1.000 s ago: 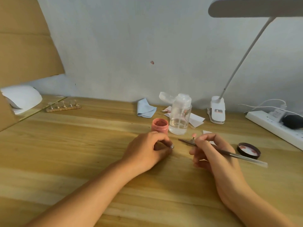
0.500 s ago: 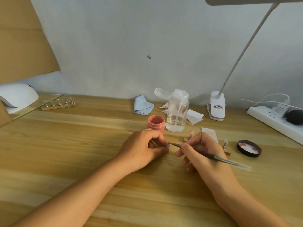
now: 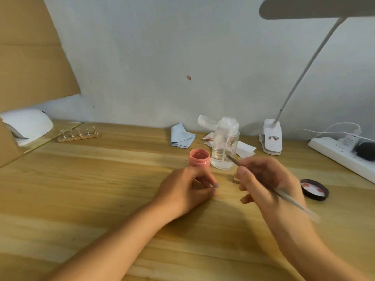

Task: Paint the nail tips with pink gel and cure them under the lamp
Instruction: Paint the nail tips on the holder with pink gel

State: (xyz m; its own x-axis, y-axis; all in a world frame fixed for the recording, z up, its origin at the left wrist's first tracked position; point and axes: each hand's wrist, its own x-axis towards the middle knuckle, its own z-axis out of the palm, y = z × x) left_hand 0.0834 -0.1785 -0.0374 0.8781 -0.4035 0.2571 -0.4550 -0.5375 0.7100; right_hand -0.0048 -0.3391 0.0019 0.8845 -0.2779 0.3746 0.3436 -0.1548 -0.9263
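Observation:
An open pink gel jar (image 3: 199, 157) stands mid-table, its black lid (image 3: 314, 189) lying to the right. My left hand (image 3: 188, 189) rests on the table below the jar, fingers curled and pinching something small that I cannot make out. My right hand (image 3: 261, 179) grips a thin brush (image 3: 284, 195); its tip points up-left in front of the clear bottle, just right of the jar. A small nail-tip stand is partly hidden behind my right thumb. A wooden rack of nail-tip stands (image 3: 79, 134) lies at the far left beside the white curing lamp (image 3: 26, 124).
A clear pump bottle (image 3: 224, 147) stands right of the jar, with a blue cloth (image 3: 181, 136) and paper scraps behind. A clip desk lamp (image 3: 272, 136) and a white power strip (image 3: 341, 157) sit at the right. Cardboard stands at the left.
My right hand has lifted the brush tip away from my left hand's fingertips, up toward the jar and bottle. The left hand has stayed put.

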